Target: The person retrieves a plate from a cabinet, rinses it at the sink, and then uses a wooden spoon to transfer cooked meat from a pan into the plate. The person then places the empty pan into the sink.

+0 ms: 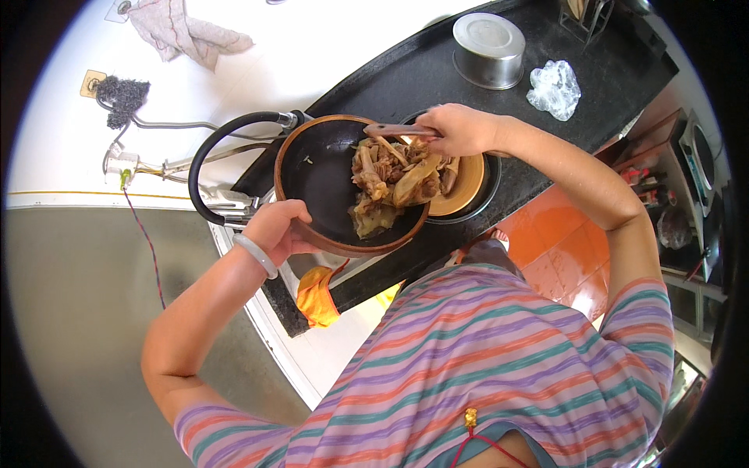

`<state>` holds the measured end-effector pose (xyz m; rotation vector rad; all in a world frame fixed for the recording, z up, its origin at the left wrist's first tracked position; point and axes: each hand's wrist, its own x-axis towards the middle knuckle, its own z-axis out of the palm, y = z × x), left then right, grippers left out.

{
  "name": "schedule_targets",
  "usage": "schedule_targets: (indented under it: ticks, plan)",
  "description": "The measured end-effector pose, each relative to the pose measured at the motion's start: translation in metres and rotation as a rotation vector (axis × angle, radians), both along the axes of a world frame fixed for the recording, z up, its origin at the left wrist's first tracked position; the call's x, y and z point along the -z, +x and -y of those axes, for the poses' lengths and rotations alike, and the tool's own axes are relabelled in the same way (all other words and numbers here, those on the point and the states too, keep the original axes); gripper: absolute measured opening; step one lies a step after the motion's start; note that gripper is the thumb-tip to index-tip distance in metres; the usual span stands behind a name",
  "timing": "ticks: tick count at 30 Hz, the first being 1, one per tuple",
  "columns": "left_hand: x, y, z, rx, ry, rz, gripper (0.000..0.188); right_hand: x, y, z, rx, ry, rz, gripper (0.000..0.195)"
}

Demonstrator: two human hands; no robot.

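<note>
My left hand (282, 229), a pale bangle at its wrist, grips the near left rim of a brown-rimmed dark pot (319, 181). Cooked meat pieces with bones (380, 175) lie at the pot's right side and reach past its edge. My right hand (459, 128) is closed on the brown handle of a utensil (398, 130) above the meat; the utensil's far end is hard to tell. Below and to the right of the meat, a yellow-brown round dish (468, 190) shows, partly covered, within a larger dark round vessel (492, 190).
On the black countertop (386, 82) stand a metal pot with a lid (490, 50) and a crumpled clear plastic bag (555, 90). A black hose (202, 158) arches left of the pot. An orange cloth (318, 296) hangs at the near edge. A metal rack (586, 17) stands far right.
</note>
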<state>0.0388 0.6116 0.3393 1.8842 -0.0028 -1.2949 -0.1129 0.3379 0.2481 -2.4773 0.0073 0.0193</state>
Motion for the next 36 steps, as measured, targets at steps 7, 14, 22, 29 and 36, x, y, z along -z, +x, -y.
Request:
schedule_targets:
  ticks: [7,14,22,29,36]
  plan:
    - [0.003,0.003,-0.004,0.002,0.024,0.013,0.028,0.028,-0.002,0.006,0.138,0.677,-0.330,0.011]
    - [0.005,0.002,-0.005,-0.079,0.000,-0.009,0.019,0.044,0.004,0.016,0.269,1.028,-0.525,0.009]
    - [0.006,0.001,-0.004,-0.073,0.011,0.002,0.021,0.047,0.009,0.000,0.581,1.288,-0.441,0.018]
    - [0.003,0.002,-0.007,0.015,0.007,0.036,0.024,0.032,0.002,0.008,0.623,1.253,-0.345,0.016]
    - [0.000,-0.004,-0.005,0.018,0.024,0.038,0.021,0.021,0.005,0.015,0.565,1.088,-0.302,0.016]
